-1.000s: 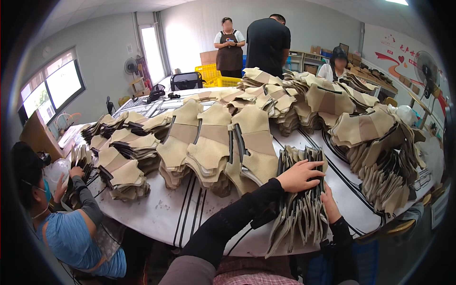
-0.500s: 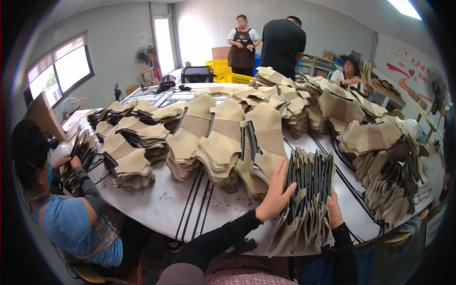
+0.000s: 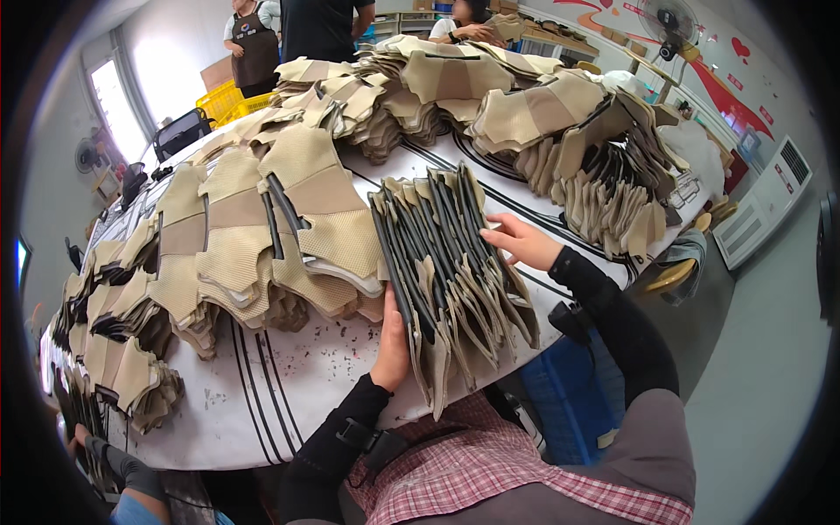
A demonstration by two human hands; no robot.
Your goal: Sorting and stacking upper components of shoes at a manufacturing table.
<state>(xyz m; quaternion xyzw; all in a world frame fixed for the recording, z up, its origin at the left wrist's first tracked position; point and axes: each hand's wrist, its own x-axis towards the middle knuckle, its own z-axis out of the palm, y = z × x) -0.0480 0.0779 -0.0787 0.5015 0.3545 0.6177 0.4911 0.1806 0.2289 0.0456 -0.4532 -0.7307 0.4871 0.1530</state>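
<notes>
A: Where is the bundle (image 3: 451, 289)?

B: Just right of the middle of the frame, near the front edge of the white table (image 3: 197, 437). It is lots of tan pieces packed side by side, with black strips (image 3: 400, 264) showing on top. The bottom ends fan out unevenly.

A: What are the hands doing?

B: The left hand (image 3: 394, 346) lies against the bundle's left side. Some of its fingers are hidden, so I can't tell how they bend. The right hand (image 3: 528, 245) is at the right side, near the top. Its fingers are a bit bent and spread apart, with the tips at the edge. I can't tell how hard they press.

A: How can they do this well?

B: I think both hands should push in gently, the same on each side, so no piece slips out. I'd put the right hand lower, because the bottom ends look floppy. Too much squeezing might bend the pieces.

A: Is anything close by?

B: Yes, tall tan piles (image 3: 319, 188) just to the left, so the left hand should mind them. A messier bundle (image 3: 604, 206) sits at the right. Farther out, a co-worker's hand (image 3: 80, 435) is at the lower left, and yellow crates (image 3: 217, 101) are at the upper left.
</notes>
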